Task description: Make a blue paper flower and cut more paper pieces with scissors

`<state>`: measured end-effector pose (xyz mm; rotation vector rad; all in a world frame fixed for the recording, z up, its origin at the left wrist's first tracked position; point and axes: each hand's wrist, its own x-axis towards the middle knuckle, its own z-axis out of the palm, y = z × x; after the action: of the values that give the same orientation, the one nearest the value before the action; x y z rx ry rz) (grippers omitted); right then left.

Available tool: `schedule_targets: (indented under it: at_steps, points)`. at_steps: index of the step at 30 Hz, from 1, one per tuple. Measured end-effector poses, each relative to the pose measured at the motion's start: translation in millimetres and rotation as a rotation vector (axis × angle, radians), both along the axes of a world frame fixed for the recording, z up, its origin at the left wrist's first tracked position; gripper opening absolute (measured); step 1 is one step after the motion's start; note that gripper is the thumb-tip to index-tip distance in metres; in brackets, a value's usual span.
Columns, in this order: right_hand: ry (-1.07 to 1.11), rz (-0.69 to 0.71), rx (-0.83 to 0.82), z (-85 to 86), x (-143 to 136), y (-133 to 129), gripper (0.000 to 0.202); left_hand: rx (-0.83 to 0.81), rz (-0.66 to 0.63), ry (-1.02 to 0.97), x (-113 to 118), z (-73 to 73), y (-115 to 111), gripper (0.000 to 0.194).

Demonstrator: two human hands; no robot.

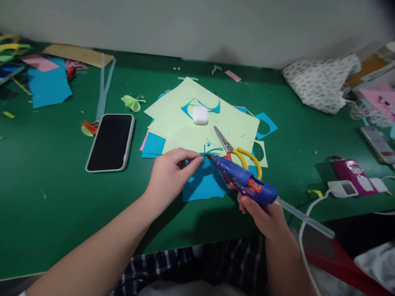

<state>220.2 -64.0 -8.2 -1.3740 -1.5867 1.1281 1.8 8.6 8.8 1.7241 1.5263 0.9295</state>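
My right hand (262,211) is wrapped round the handle of a blue hot glue gun (237,172), and a clear glue stick (305,218) pokes out of its back. The gun's nozzle meets a small blue paper piece (202,154), pinched between thumb and finger of my left hand (177,166). Thin curled blue paper strips (212,149) show just beyond the nozzle. Underneath lie pale green paper sheets (182,131) and a blue sheet (203,185). Yellow-handled scissors (228,146) rest on the paper, their handles partly behind the gun.
A white earphone case (200,115) sits on the green sheets. To the left are a phone (111,142) and a pale green paper butterfly (132,102). At right stand a patterned cloth bag (317,82) and a purple device (354,174); a white cable (304,230) runs past my right arm.
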Motion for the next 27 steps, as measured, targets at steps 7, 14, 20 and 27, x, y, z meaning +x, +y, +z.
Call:
schedule_targets:
  at_steps: [7, 14, 20, 27]
  points:
    - [-0.017, 0.014, -0.006, 0.0, 0.1, -0.7, 0.015, 0.013, 0.002, 0.003, -0.1, -0.3, -0.1, 0.012]
    - [-0.039, 0.025, -0.004, -0.2, 1.8, -3.2, 0.015, 0.023, 0.009, 0.012, -0.8, -2.3, 0.5, 0.012]
    - [-0.003, 0.013, -0.015, -4.5, 2.8, -3.3, 0.012, 0.013, -0.009, 0.019, -1.1, -0.4, 0.1, 0.012]
    - [0.026, 0.023, -0.005, -3.0, 1.5, -2.1, 0.012, 0.005, -0.023, 0.017, -0.7, 0.2, 0.0, 0.013]
